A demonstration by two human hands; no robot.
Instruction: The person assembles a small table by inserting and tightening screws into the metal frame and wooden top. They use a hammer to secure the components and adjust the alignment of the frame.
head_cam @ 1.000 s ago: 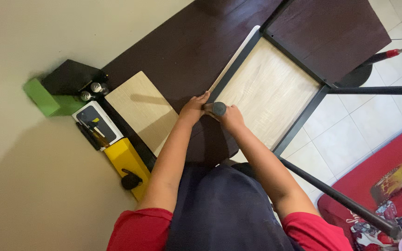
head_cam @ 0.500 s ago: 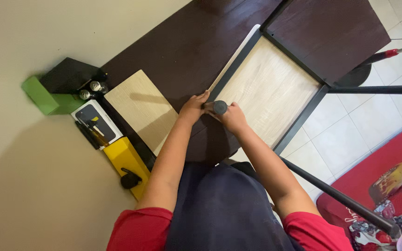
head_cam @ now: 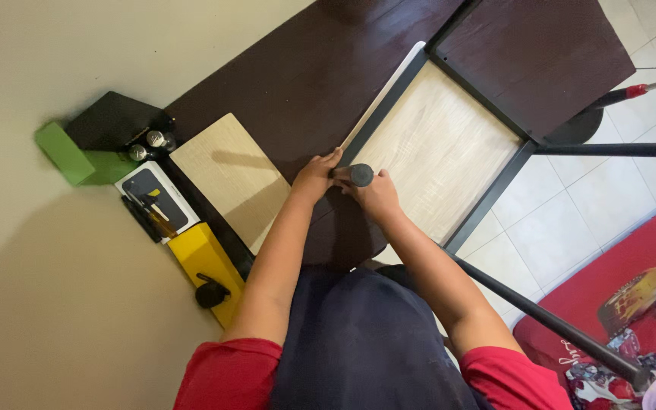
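Black short cylinder (head_cam: pixel 361 175), end-on to camera, sits on black metal frame bar (head_cam: pixel 389 106); right hand (head_cam: pixel 377 196) wraps it, left hand (head_cam: pixel 314 177) rests curled just beside, touching frame.

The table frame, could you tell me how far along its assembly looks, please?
Done: the black frame already lies on the dark tabletop, one light panel inside it. In hand: the left hand steadies the corner while the right hand grips a dark knob. Left: another light panel lies loose.
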